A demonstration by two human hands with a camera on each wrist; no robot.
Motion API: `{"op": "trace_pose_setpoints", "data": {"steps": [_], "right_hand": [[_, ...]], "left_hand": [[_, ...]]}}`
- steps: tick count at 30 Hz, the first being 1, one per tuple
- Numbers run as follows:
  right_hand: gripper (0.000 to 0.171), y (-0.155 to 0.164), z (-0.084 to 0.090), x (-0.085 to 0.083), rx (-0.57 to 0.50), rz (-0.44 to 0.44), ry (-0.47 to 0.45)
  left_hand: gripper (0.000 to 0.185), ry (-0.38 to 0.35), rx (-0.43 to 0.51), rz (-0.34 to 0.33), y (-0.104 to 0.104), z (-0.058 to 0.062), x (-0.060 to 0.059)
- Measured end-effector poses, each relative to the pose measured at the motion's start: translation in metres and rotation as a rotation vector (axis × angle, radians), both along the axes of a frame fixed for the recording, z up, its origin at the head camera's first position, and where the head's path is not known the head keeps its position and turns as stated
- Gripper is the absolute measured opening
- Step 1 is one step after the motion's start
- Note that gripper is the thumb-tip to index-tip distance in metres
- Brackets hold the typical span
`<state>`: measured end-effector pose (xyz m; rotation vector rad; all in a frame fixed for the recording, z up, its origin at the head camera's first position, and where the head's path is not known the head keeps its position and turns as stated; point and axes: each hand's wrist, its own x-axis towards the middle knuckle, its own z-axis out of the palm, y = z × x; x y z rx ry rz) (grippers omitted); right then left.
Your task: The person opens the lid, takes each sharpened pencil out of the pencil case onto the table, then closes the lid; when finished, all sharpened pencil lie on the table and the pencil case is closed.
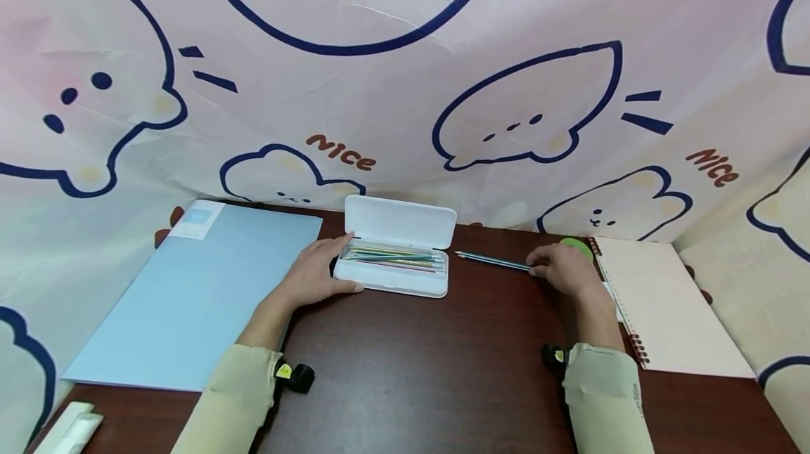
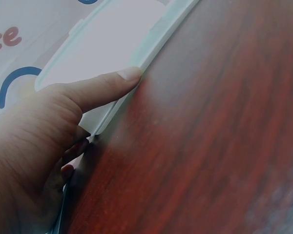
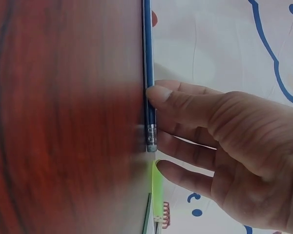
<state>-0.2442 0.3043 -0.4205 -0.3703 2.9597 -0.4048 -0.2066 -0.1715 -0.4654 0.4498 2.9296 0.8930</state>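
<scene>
A white pencil case (image 1: 390,277) stands on the table with its lid (image 1: 400,222) raised at the back. Several pencils (image 1: 395,258) lie lengthwise inside it. My left hand (image 1: 316,271) grips the case's left end, its thumb along the front edge and its fingers at the back corner. To the right of the case, my right hand (image 1: 563,268) pinches a blue pencil (image 1: 493,260) close to its eraser end. That pencil lies low along the tabletop, its tip pointing left at the case. In the right wrist view, the pencil's metal ferrule (image 3: 152,132) shows just below the thumb.
A large blue folder (image 1: 209,292) covers the table's left side. On the right lies a spiral notebook (image 1: 677,306), with a green round object (image 1: 577,248) by its back corner. White wrapped items (image 1: 71,427) sit at the front left. A patterned cloth (image 1: 392,88) hangs behind the table.
</scene>
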Motion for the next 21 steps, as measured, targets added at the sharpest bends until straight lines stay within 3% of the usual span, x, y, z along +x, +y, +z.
{"op": "trace_pose_setpoints", "data": {"steps": [13,21], "right_hand": [[0.021,-0.006,0.008,0.005,0.012,-0.011,-0.007],[0.034,-0.03,0.029,0.013,-0.161,-0.014,0.051]], "left_hand": [[0.107,0.001,0.004,0.004,0.001,-0.001,-0.001],[0.108,0.002,0.0,0.006,0.0,-0.001,0.001]]}}
